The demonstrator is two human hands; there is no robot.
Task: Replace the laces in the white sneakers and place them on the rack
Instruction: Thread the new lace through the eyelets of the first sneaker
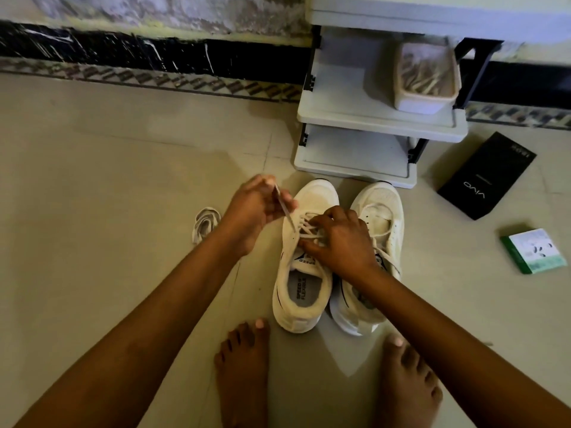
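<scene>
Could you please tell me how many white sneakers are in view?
2: one white sneaker on the floor under both hands, the other white sneaker beside it on its right, partly hidden by the right forearm.

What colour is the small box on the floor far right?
Green and white box, seen in the head view.

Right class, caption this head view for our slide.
Left hand pulls a lace from one white sneaker; right hand steadies it.

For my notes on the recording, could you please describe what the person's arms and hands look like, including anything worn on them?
Both arms are bare from the frame's edge down to the wrists: no sleeves show. The left hand and the right hand wear no gloves, and no watch, bracelet or ring is visible. No markings show on either arm. The feet are bare as well.
</scene>
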